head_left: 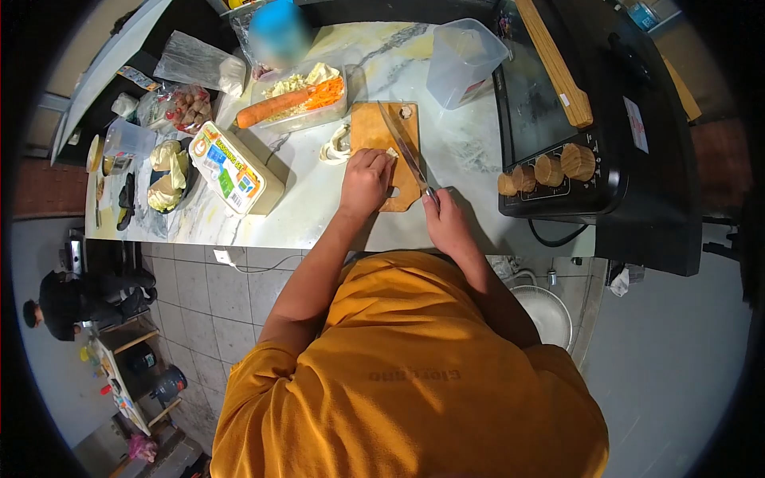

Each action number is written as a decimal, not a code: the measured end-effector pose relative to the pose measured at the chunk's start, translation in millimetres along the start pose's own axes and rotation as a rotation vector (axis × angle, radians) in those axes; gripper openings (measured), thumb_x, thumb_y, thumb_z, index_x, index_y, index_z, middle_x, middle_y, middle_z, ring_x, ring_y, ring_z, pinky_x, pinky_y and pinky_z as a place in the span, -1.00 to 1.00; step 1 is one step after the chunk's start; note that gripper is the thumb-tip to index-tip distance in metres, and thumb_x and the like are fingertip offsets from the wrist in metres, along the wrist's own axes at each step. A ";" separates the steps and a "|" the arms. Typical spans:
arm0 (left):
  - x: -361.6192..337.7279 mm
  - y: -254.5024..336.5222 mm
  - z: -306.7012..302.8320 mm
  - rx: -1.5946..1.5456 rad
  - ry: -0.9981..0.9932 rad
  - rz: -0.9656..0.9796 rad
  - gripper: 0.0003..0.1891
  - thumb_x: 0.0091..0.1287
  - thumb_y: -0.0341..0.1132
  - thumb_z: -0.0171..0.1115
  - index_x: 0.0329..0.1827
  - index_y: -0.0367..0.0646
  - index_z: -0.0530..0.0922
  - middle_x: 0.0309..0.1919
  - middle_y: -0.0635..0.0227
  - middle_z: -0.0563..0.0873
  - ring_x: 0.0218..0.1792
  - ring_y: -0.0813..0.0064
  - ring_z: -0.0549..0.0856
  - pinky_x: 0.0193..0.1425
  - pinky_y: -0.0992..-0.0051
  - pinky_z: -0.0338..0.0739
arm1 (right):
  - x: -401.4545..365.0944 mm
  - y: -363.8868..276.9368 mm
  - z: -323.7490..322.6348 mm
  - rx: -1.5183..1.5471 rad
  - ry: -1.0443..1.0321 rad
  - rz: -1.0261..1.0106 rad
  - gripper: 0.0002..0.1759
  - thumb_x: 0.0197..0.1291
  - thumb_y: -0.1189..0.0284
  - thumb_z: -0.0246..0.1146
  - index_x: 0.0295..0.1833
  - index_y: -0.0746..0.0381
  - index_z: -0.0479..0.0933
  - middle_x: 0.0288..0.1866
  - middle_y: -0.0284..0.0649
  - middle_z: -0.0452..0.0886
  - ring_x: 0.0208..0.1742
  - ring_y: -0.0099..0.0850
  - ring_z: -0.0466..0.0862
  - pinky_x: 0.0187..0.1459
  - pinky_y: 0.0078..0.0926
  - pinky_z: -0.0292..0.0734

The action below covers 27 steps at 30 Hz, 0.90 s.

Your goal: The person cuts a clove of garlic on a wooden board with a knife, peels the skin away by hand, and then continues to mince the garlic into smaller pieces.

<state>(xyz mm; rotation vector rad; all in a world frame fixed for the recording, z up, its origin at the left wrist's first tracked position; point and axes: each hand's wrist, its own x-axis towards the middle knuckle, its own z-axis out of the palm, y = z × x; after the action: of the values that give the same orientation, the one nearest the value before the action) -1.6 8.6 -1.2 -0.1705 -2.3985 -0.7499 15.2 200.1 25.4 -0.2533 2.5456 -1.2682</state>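
My right hand [446, 221] is wrapped round the handle of a kitchen knife [405, 146], whose long blade lies slantwise over a wooden cutting board [368, 127]. On the board, my left hand [367, 182] is closed, fingers curled over a small pale piece of food [391, 152] beside the blade. Most of that piece is hidden. A small round pale piece [406, 111] sits at the board's far right corner. Pale curved strips [335, 146] lie on the counter just left of the board.
Behind the board, a clear tub [344, 102] holds a carrot [275, 107], orange shreds and chopped pale vegetable. A labelled white container [271, 191] and cabbage pieces [166, 174] lie left. Right are a plastic pitcher [462, 68] and an oven [558, 199]. Another person [68, 307] is far left.
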 end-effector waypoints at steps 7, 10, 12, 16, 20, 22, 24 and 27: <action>-0.2 -3.3 -3.5 -0.057 -0.034 0.006 -0.92 0.12 -0.54 0.33 -0.33 -0.29 0.62 -0.30 0.17 0.70 -0.23 0.16 0.65 -0.09 0.31 0.57 | -2.0 -2.7 -0.1 -0.155 -0.053 -0.008 -0.53 0.45 0.11 -0.11 -0.18 0.33 0.44 -0.25 0.19 0.61 -0.17 0.24 0.56 -0.11 0.14 0.42; -0.6 -3.3 -1.6 -0.062 -0.048 -0.013 -0.94 0.13 -0.53 0.32 -0.36 -0.32 0.62 -0.29 0.19 0.69 -0.22 0.16 0.64 -0.07 0.31 0.56 | -2.5 0.2 3.4 -0.167 -0.048 -0.024 -0.53 0.47 0.13 -0.14 -0.17 0.33 0.45 -0.25 0.17 0.62 -0.18 0.24 0.56 -0.09 0.15 0.41; -0.9 -2.8 -1.5 -0.071 -0.044 -0.022 -0.94 0.13 -0.53 0.32 -0.36 -0.32 0.62 -0.29 0.19 0.69 -0.22 0.16 0.64 -0.07 0.31 0.56 | -2.9 -0.9 3.4 -0.181 -0.053 -0.020 -0.53 0.47 0.14 -0.14 -0.17 0.34 0.45 -0.25 0.17 0.62 -0.17 0.23 0.57 -0.09 0.14 0.42; -0.5 -2.9 -2.0 -0.085 -0.048 -0.038 -0.94 0.13 -0.54 0.32 -0.35 -0.30 0.61 -0.29 0.18 0.69 -0.22 0.16 0.64 -0.07 0.31 0.56 | -3.5 -5.1 4.0 -0.282 -0.034 -0.035 -0.56 0.47 0.16 -0.11 -0.17 0.35 0.44 -0.28 0.17 0.62 -0.23 0.20 0.59 -0.15 0.10 0.46; 0.7 -5.1 -1.3 -0.082 -0.043 0.002 -0.93 0.13 -0.54 0.32 -0.34 -0.29 0.61 -0.29 0.17 0.69 -0.20 0.16 0.64 -0.06 0.32 0.56 | -0.9 -6.2 7.8 -0.324 -0.047 -0.015 -0.59 0.47 0.18 -0.08 -0.17 0.35 0.42 -0.32 0.16 0.62 -0.28 0.17 0.62 -0.20 0.05 0.50; 0.4 -3.3 -2.2 -0.087 -0.045 -0.030 -0.92 0.13 -0.53 0.32 -0.32 -0.28 0.61 -0.28 0.17 0.69 -0.19 0.16 0.65 -0.05 0.32 0.56 | -0.8 -14.4 7.5 -0.303 -0.103 0.092 -0.56 0.48 0.16 -0.13 -0.13 0.35 0.40 -0.33 0.23 0.60 -0.18 0.21 0.58 -0.13 0.10 0.46; -0.1 -2.6 -2.4 -0.087 -0.053 -0.039 -0.91 0.13 -0.53 0.32 -0.32 -0.28 0.61 -0.27 0.17 0.69 -0.19 0.16 0.65 -0.04 0.31 0.55 | -0.6 -13.4 9.4 -0.323 -0.083 0.072 -0.59 0.47 0.18 -0.08 -0.15 0.36 0.39 -0.35 0.19 0.61 -0.22 0.17 0.62 -0.17 0.07 0.50; 0.3 -2.7 -2.3 -0.084 -0.060 -0.051 -0.90 0.13 -0.53 0.32 -0.30 -0.28 0.62 -0.26 0.17 0.69 -0.17 0.16 0.65 -0.03 0.30 0.55 | 1.7 -12.2 14.7 -0.354 -0.073 0.061 -0.62 0.45 0.21 -0.03 -0.17 0.36 0.38 -0.37 0.15 0.63 -0.26 0.13 0.66 -0.21 0.04 0.54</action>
<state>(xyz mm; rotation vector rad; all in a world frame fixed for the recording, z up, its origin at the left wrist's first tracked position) -1.4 5.0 -0.8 -0.1687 -2.4376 -0.8820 18.7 181.4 26.4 -0.2857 2.6773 -0.7660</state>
